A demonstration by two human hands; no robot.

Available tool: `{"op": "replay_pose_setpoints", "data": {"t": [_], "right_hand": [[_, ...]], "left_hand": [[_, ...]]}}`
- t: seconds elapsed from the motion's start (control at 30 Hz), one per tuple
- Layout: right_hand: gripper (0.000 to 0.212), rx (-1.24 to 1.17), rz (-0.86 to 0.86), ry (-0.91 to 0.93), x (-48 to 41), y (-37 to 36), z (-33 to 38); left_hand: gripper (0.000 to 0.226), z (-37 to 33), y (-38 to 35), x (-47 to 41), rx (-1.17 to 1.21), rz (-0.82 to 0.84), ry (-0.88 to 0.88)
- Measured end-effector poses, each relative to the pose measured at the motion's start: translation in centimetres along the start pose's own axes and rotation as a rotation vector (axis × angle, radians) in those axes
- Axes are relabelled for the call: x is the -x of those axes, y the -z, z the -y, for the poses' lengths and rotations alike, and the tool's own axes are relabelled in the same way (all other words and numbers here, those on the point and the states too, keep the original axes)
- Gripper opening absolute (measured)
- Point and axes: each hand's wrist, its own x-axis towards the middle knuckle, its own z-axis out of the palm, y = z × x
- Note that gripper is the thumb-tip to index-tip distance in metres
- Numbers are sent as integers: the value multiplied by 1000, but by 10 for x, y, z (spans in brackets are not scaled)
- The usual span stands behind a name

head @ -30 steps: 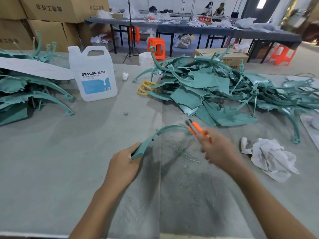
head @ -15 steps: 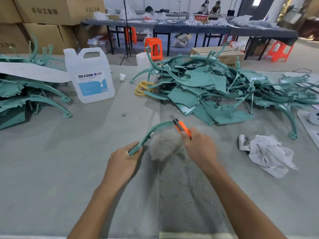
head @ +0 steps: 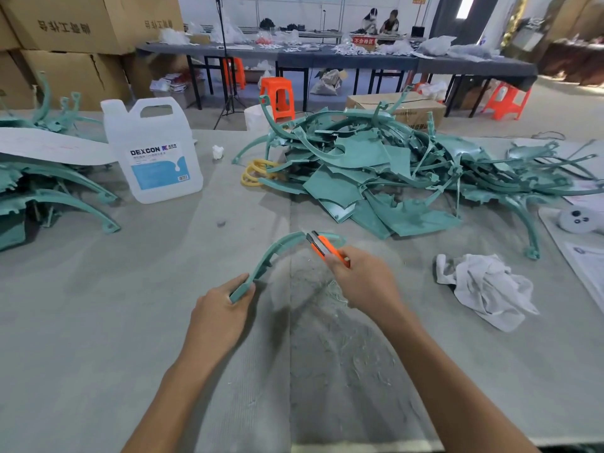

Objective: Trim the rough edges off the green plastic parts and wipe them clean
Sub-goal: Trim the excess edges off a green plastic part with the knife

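My left hand grips the near end of a curved green plastic strip that arches up and to the right above the grey table. My right hand holds an orange utility knife, its blade end lying against the far top of the strip. Thin green shavings lie scattered on the table below both hands. A crumpled white rag sits to the right of my right hand.
A big heap of green plastic parts covers the far middle and right of the table. More green parts lie at the left under a white sheet. A white DEXCON jug stands between them. Cardboard boxes and further tables stand behind.
The knife went from off the strip's right end onto its top edge and now lies there. My left hand has held the strip's near end throughout.
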Motion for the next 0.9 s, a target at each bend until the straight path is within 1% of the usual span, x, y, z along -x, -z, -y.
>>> {"op": "replay_pose_setpoints", "data": {"t": [0.1,0.17,0.23,0.3,0.37,0.43,0.5,0.6,0.67,0.73,0.8,0.9], "right_hand": [[38,153,36,-127,-17,14,-13],[35,264,66,-243,-26,30,-30],[33,349,66,-285,-31,44,-41],[36,365,3,-231,-36,49,-41],[40,311,-46,-102,-36,42,-33],[39,247,-7,5,-30,29,-22],[38,252,45,3,-29,22,-24],[36,390,80,-144,-37,35,-41],[36,419,32,-141,-39,40,-48],[34,373,-60,-69,-33,36,-44],[29,229,-126,-29,-20,29,-40],[21,11,-159,33,1,18,-29]], "left_hand": [[16,-2,-5,4,-47,-10,-57],[12,-1,-7,7,-39,-38,-66],[13,0,-7,5,-32,-56,-67],[14,2,-8,4,-50,-48,-85],[15,2,-8,4,-46,-48,-85],[16,2,-9,3,-35,-48,-74],[16,2,-9,2,-50,-32,-74],[16,2,-10,3,-37,-42,-84],[16,1,-10,4,-17,-58,-85],[18,2,-6,1,42,-81,-45],[28,3,-3,-4,63,-66,-12],[21,1,-3,-3,39,-26,-28]]}}
